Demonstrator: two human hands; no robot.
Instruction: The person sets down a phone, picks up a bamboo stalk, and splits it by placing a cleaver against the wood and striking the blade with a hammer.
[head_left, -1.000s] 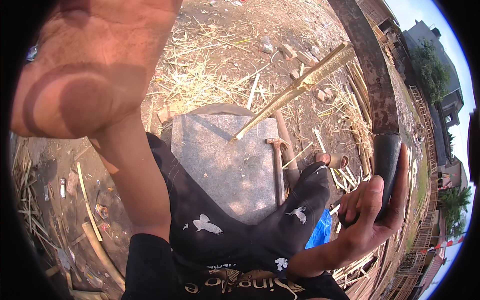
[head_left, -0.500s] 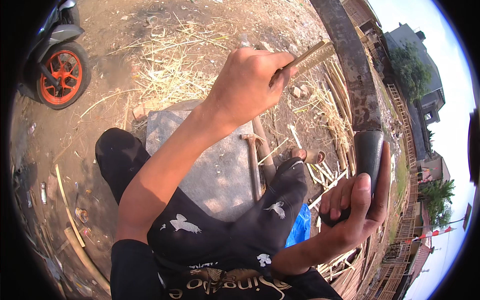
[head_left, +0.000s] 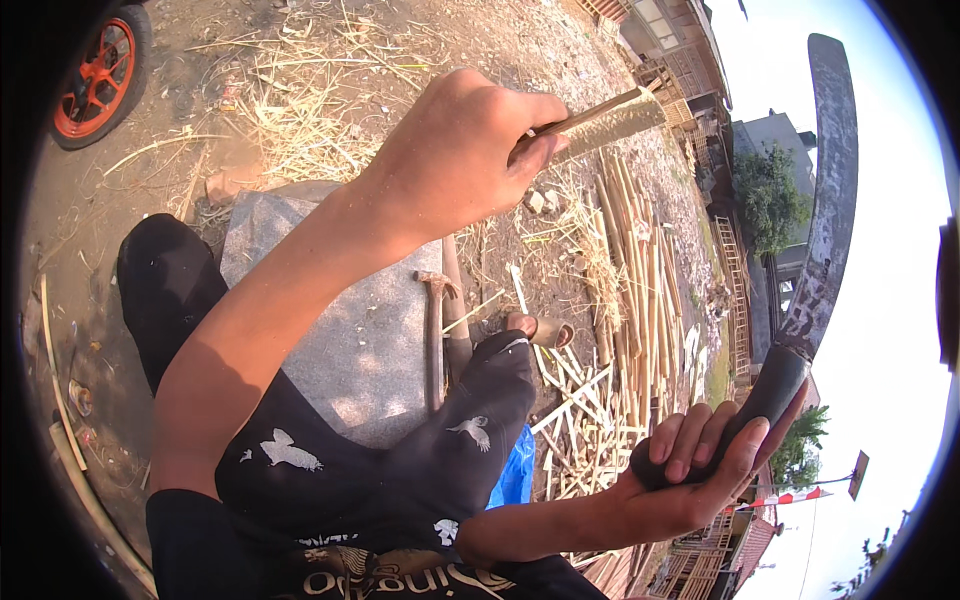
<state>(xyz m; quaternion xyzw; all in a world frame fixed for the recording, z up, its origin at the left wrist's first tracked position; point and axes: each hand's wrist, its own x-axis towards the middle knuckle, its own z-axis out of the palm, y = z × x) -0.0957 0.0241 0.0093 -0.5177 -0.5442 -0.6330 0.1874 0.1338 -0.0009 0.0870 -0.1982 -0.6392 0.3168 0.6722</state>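
My left hand is closed in a pinch on one end of a short, flat piece of split bamboo, pale on its broad face with a brown edge. The piece points up and to the right, away from my fingers. At the right, my right hand wraps round the black handle of a machete. Its long, stained dark blade rises nearly upright, apart from the bamboo piece. Below my left forearm, a hammer lies along the right side of a grey stone slab between my legs.
Split bamboo strips are stacked and scattered on the ground to the right, beside a blue plastic sheet. Pale shavings litter the dirt ahead. A wheel with an orange rim is at the upper left. Bamboo poles lie at lower left.
The machete has swung right and away from the bamboo piece, its blade now tilting rightward. My view has turned to the right. Both hands keep their grip.
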